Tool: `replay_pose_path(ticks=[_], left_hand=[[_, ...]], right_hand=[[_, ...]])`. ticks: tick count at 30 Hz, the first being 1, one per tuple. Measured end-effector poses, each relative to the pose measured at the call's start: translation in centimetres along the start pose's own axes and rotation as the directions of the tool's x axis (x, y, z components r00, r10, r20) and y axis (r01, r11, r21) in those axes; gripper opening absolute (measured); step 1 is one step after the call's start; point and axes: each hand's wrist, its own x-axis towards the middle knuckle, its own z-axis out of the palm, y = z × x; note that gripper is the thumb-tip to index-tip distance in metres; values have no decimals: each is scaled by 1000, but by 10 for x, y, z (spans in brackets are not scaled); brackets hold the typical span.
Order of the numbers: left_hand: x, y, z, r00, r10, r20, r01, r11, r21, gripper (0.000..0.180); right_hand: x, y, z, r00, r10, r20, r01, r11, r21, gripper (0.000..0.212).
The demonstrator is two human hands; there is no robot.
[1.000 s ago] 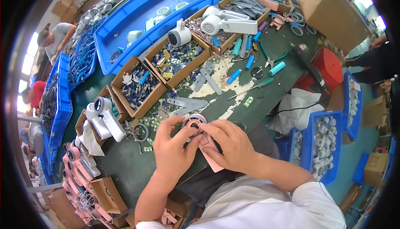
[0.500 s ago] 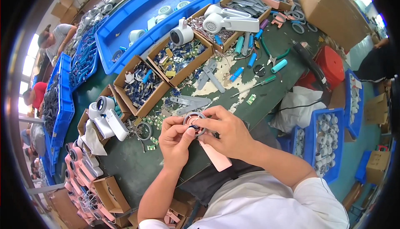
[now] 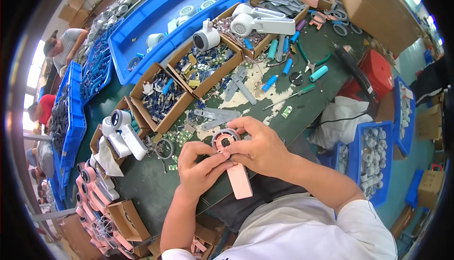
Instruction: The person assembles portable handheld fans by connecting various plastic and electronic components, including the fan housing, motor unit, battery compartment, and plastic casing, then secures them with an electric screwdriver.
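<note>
Between my two hands is a pink handheld fan (image 3: 240, 183), its round head open and ringed in grey, with a dark part in the middle. The smooth handle slants down toward my lap. My right hand (image 3: 265, 147) grips the head from the right, with fingers curled over the grey rim and the thumb near the neck. My left hand (image 3: 199, 169) is closed, its thumb and forefinger pinching at the neck just below the head. A small dark bit shows between the fingertips there, too small to name.
Beyond my hands lie grey handle strips (image 3: 215, 117), a screwdriver (image 3: 298, 93), green-handled pliers (image 3: 309, 63) and blue battery cells (image 3: 269, 83). Cardboard boxes of circuit boards (image 3: 163, 96) and a long blue tray (image 3: 142, 42) stand behind. White fans (image 3: 125, 134) and pink fans (image 3: 92, 198) are at left.
The fan's handle has swung to a steeper angle. My left hand has slid from the ring down to the neck, uncovering the inside of the head; my right hand still holds the head.
</note>
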Motion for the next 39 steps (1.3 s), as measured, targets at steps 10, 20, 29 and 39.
replay_pose_path(ticks=[10,20,29,39], left_hand=[[-13,-10,4,997,-80,1,79,986,-148,20],[-25,-24,4,946,-312,86,316,833,-455,17],[-26,-34,-1,860,-464,211,448,493,-746,10],[-23,-25,7,795,-582,172,473,416,-777,12]], right_hand=[[-4,5,9,991,-134,-27,132,988,-75,28],[-3,1,16,991,-124,-50,121,991,-58,26],[0,-1,17,989,-115,-95,114,993,-18,18],[11,-12,15,995,93,-42,-90,993,81,24]])
